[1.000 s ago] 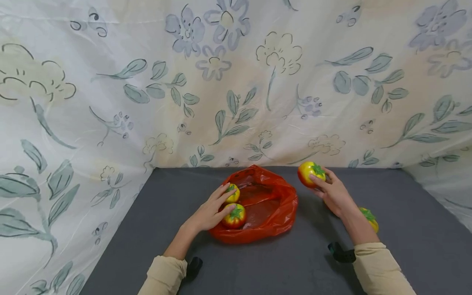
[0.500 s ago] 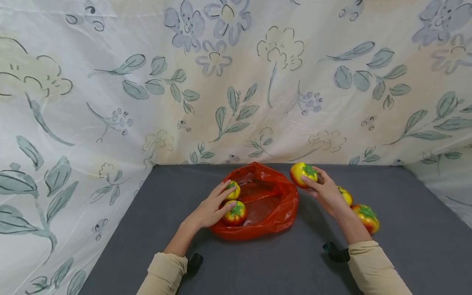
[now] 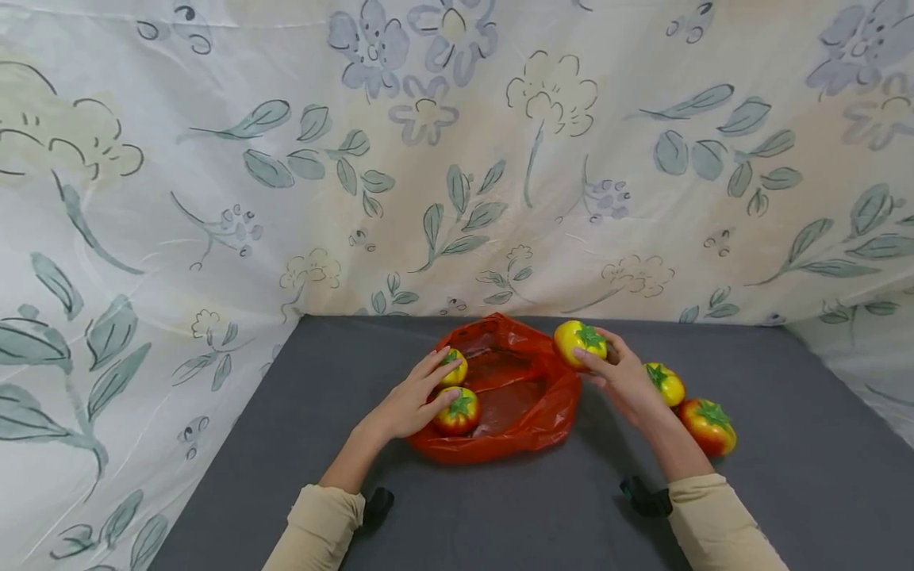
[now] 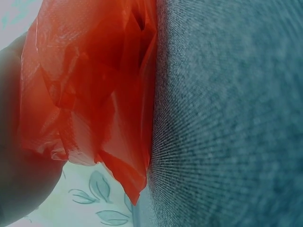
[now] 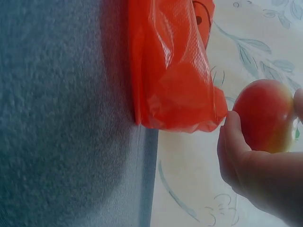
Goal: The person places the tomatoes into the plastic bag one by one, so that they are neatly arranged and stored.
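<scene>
Grip appears sound: your right hand point(image 3: 628, 382) pinches the held fruit point(image 3: 570, 339) between thumb and fingers, off the table point(image 3: 514, 523), by the right rear rim of the bag point(image 3: 493, 450). Seen from the right wrist, it appears higher than that rim. Your left hand point(image 3: 404, 406) lies with fingers extended at the bag's left side, over the far fruit point(image 3: 458, 369) and near fruit point(image 3: 457, 419) inside; how hard it presses cannot be told. Step in hand, as judged: passing the held fruit into the bag. Recommended: carry it fully over the rim before lowering, since thin plastic could fold or drag if caught. Steady the left side lightly without pulling it up. Aim for the bare right half of the bag's floor and release low; a dropped round piece may roll. Also noted: yellow fruit point(image 3: 668, 385) and red fruit point(image 3: 707, 432) lie on the table, farther right.
</scene>
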Demonstrator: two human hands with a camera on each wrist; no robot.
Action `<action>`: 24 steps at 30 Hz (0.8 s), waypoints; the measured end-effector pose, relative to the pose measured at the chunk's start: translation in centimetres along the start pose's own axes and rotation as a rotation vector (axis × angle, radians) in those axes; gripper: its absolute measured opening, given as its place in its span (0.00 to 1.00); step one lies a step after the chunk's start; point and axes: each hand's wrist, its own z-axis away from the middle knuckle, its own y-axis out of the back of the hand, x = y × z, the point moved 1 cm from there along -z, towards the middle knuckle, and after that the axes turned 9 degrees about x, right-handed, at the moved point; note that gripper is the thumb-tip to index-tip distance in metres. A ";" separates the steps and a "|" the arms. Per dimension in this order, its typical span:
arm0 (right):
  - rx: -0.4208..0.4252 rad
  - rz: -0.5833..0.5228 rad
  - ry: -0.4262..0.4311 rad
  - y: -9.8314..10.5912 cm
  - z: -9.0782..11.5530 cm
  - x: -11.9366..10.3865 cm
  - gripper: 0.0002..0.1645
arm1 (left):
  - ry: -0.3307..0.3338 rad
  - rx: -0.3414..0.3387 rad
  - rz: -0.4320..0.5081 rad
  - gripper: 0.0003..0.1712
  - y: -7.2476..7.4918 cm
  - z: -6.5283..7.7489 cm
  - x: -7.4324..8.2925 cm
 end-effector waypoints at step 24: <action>0.097 0.249 0.116 -1.6 0.4 -0.3 0.49 | -0.012 0.013 0.006 0.34 -0.1 0.0 -0.2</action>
